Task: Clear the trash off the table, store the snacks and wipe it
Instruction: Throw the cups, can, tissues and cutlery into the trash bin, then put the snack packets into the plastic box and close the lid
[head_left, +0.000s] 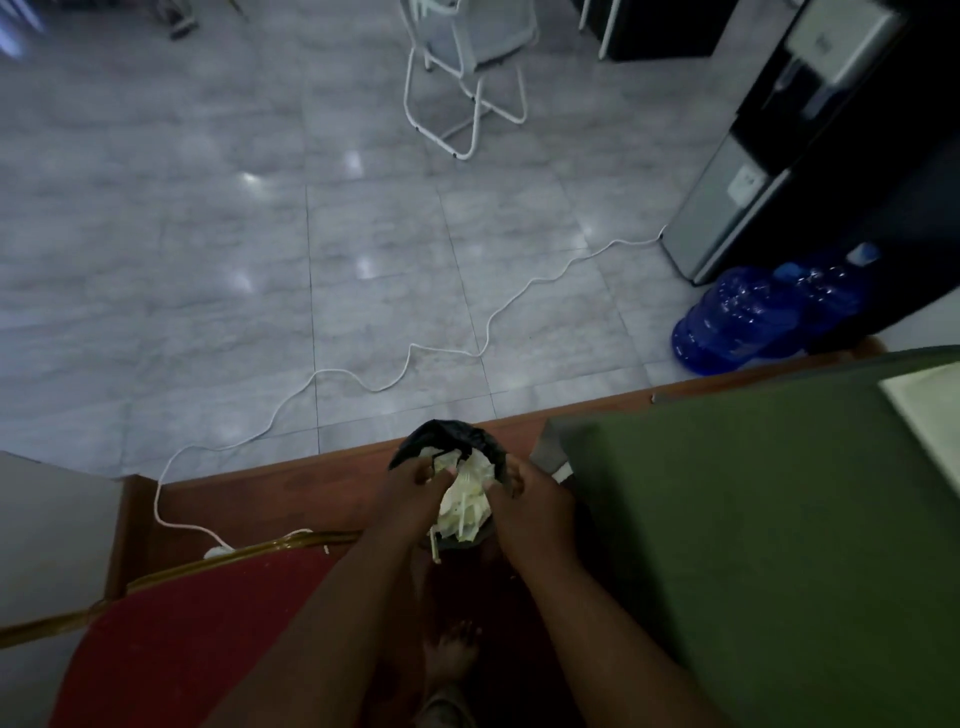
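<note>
Grey floor tiles (260, 270) fill the upper frame; at lower centre your left hand (410, 488) and right hand (527, 496) both grip the black bag (447, 441) of pale trash (465, 506) beside the green table (753, 519), so judge trash clearing underway, with snack storage and wiping outstanding

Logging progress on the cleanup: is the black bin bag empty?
No, crumpled pale trash fills the mouth of the black bin bag, gripped between the left hand and the right hand.
</note>
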